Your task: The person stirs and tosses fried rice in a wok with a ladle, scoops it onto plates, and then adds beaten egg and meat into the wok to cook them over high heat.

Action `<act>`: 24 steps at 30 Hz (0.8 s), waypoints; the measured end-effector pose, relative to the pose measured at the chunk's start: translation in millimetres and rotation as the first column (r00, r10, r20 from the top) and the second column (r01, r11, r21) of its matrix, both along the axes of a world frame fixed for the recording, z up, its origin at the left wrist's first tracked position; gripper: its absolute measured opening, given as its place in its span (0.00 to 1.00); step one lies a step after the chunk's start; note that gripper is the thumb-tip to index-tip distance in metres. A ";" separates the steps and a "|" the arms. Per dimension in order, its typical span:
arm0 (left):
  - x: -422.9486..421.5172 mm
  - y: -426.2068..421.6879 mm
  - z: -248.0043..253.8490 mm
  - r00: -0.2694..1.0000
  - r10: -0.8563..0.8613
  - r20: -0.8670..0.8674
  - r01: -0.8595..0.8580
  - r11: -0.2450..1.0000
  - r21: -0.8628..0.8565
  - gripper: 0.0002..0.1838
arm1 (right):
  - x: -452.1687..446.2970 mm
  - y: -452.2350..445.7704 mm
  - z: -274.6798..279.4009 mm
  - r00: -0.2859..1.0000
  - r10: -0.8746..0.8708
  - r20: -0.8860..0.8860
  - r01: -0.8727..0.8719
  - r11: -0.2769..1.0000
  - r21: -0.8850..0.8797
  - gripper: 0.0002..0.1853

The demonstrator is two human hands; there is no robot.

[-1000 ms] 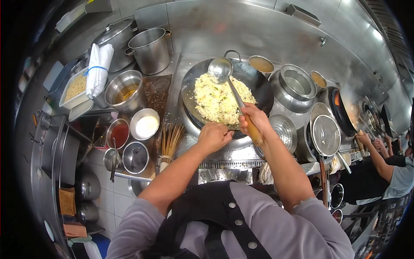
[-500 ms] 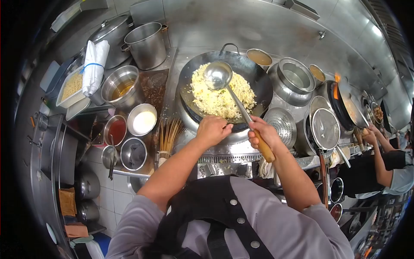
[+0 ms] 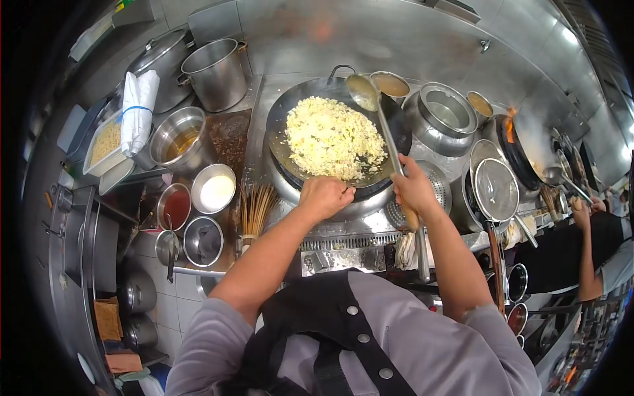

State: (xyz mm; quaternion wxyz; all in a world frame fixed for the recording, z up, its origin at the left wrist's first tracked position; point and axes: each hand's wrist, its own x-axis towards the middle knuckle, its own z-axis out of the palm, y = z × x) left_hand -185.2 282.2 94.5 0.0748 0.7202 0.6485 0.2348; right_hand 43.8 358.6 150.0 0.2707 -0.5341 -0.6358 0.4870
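Observation:
A dark wok (image 3: 277, 125) holds a mound of yellowish fried rice (image 3: 333, 138) with small green bits. My left hand (image 3: 325, 197) is closed at the wok's near edge, where its fingers hide the part they grip. My right hand (image 3: 415, 189) is wrapped around the wooden grip of a long ladle (image 3: 387, 129). The ladle's bowl is at the far right side of the wok, off the rice, and its shaft slants back toward me. Beside my right hand lies a perforated strainer (image 3: 436, 188), partly hidden by that hand.
Left of the wok stand a bundle of bamboo sticks (image 3: 256, 210), a bowl of white contents (image 3: 216, 193), a bowl of red sauce (image 3: 175, 206) and a metal pot (image 3: 178, 140). At right are a lidded pot (image 3: 449, 112), a mesh skimmer (image 3: 496, 190) and a co-worker's hand (image 3: 581, 212).
The ladle has lifted off the rice and swung to the far right, with my right hand moving slightly right and up. My left hand stays at the wok's edge. The co-worker's ladle now shows.

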 end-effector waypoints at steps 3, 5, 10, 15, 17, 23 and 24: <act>-2.3 3.4 -4.1 1.000 -0.010 0.014 0.009 1.000 0.027 0.23 | -46.2 18.7 -13.0 0.995 0.093 0.028 -0.090 0.993 -0.071 0.31; -1.9 3.4 -3.0 1.000 -0.016 0.010 0.016 1.000 0.010 0.24 | -50.3 12.7 -16.5 0.987 0.161 0.029 -0.157 0.982 -0.100 0.32; -0.2 0.4 -1.5 0.999 -0.029 0.037 0.030 1.000 -0.010 0.23 | 34.5 -79.5 21.7 0.696 0.453 0.557 -0.542 0.840 -0.006 0.39; 18.3 -37.3 32.5 0.983 -0.182 0.022 0.180 0.982 0.063 0.23 | 115.1 -142.7 78.8 0.758 0.460 0.462 -0.392 0.888 -0.241 0.38; 25.8 -28.6 9.3 0.988 -0.152 0.024 0.149 0.984 0.096 0.23 | 122.0 -146.2 59.3 0.806 0.409 0.429 -0.380 0.912 -0.156 0.36; 41.3 -110.2 -29.9 0.976 -0.188 -0.114 0.178 0.979 -0.096 0.26 | 73.5 -105.1 -25.6 0.865 0.229 0.446 -0.340 0.922 0.187 0.37; 38.5 -114.5 -15.5 0.973 -0.194 -0.125 0.183 0.979 -0.091 0.26 | 85.6 -117.5 -17.0 0.871 0.220 0.439 -0.332 0.922 0.196 0.37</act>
